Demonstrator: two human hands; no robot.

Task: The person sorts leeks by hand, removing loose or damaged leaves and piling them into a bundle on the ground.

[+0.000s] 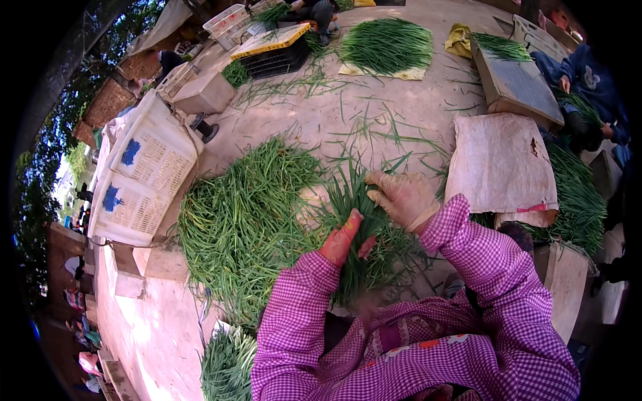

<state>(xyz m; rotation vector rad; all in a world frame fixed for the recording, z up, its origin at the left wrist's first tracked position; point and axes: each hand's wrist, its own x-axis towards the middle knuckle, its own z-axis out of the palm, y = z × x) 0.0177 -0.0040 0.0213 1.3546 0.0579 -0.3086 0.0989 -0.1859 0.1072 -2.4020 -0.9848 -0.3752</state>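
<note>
Chives hide much of both hands in the head view: the left hand (342, 238), in a reddish glove, is half sunk in a bunch of chives (364, 230), its fingers wrapped around the stalks at the bunch's middle. The right hand (403, 198), in a pale glove, lies over the bunch's upper right side with fingers curled on the leaves; how tightly it grips cannot be told. The bunch is long, thin and bright green, fanning out above the hands and hanging tangled below them, over the person's lap. Just left of it lies a large loose heap of chives (244, 220) on the ground. Beside that, a white plastic crate (144, 174) stands tipped. A co-worker in blue (588, 87) is cut off at the right rim.
</note>
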